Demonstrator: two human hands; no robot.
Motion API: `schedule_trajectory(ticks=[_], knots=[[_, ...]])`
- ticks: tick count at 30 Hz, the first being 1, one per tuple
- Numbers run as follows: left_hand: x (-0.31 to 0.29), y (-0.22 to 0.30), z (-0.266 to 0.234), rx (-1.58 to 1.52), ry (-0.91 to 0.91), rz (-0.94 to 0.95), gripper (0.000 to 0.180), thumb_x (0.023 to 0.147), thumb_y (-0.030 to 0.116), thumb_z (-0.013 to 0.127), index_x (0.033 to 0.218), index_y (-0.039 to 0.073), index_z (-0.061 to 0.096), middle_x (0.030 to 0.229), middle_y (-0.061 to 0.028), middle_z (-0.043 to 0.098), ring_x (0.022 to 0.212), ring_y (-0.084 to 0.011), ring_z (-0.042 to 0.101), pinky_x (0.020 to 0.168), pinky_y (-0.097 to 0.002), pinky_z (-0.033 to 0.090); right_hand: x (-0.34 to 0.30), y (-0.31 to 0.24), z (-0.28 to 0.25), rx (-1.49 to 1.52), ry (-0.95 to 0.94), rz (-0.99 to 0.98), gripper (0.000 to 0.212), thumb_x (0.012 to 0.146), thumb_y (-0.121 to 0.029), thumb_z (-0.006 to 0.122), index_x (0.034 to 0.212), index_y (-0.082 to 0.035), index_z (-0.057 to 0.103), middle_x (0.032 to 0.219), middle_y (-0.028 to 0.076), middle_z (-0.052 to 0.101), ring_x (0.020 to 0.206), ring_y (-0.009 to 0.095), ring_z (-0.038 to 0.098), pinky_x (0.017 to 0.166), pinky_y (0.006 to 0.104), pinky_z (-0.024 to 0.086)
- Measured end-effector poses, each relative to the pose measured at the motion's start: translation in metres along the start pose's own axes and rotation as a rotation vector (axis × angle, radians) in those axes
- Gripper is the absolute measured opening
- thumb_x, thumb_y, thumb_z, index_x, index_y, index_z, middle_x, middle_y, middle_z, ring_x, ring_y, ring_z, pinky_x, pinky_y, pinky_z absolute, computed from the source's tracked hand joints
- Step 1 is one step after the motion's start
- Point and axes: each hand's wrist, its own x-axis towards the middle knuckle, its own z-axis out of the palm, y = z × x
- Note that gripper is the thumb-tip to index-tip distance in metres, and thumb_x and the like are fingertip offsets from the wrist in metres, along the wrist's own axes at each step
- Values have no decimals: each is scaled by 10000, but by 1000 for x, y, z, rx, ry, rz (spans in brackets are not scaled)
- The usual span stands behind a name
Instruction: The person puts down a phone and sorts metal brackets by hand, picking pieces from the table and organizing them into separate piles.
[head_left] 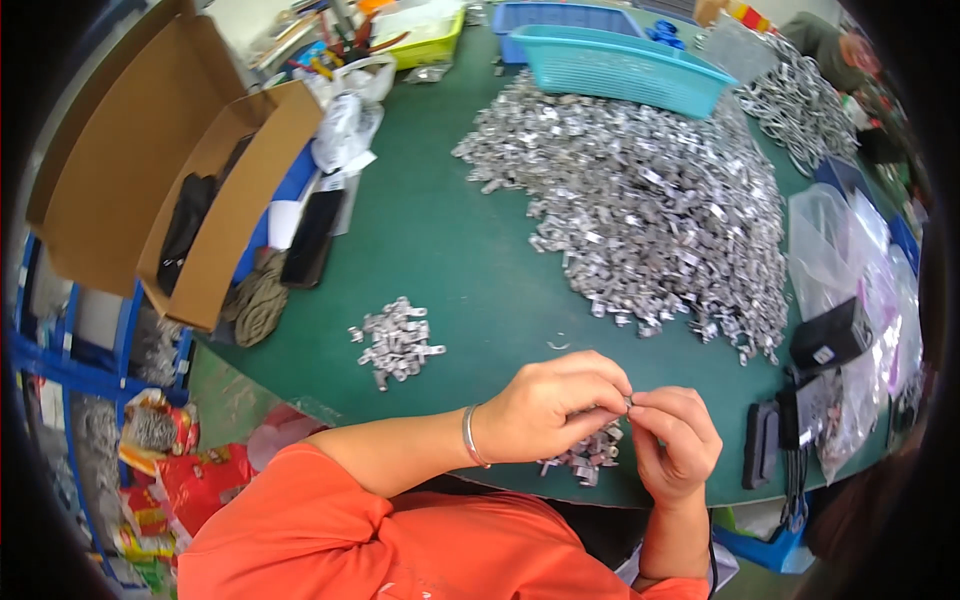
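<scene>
In the head view, the person's left hand (555,398) and right hand (682,440) meet over the near edge of the green worktop (440,230). The fingers of both are pinched on a small metal piece (628,401), gripped by the tips, probably because so tiny a part leaves no room for a fuller grasp. Its shape, and whether it is one part or two joined, is too small to tell. The piece sits between the hands, close to the body, which likely suits close looking and steady forearms.

Just below the hands lies a near pile (590,462) of similar bits, partly hidden by the left hand; its place seems to make for a short reach. A separate small pile (398,342) lies beyond the left forearm, well apart from the large heap (660,200), perhaps so the groups do not mix. The heap spreads across the far right of the worktop, apparently because its bulk needs the room. A teal basket (620,75) stands at its far edge. The cardboard box (245,200) and the phone (313,238) sit off to the left, seemingly out of the hands' way.
</scene>
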Motion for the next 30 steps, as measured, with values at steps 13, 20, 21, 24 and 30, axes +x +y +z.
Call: schedule_trajectory(ticks=[13,20,21,24,30], knots=[[-56,1,-142,976,60,-204,115,699,-32,680,792,33,665,852,-96,652,815,-265,625,743,-353,493,2,3,5,-41,4,46,228,645,108,694,848,8,666,821,102,658,706,260,626,624,323,510],[53,-34,-75,647,-112,-21,212,769,28,703,956,22,604,858,-129,583,780,-299,616,701,-365,501,4,7,0,-50,26,79,222,649,105,699,843,0,667,811,97,657,700,257,624,616,321,509],[62,-47,-65,708,-96,-45,237,766,40,710,969,23,588,858,-134,581,781,-310,607,704,-381,496,5,7,1,-49,27,83,214,655,101,703,838,-5,667,808,99,658,698,258,623,618,320,509],[78,-65,-54,749,-110,-55,268,758,59,723,970,20,564,857,-141,579,783,-327,590,708,-406,486,6,2,-6,-76,31,89,200,677,99,698,840,-10,666,799,105,666,696,256,632,618,313,499],[67,-65,-56,662,-161,-199,255,708,82,772,833,16,560,786,-132,597,732,-329,596,645,-402,480,-4,10,-4,-11,-16,83,211,696,55,699,894,-15,677,863,103,679,750,267,648,668,341,528]])
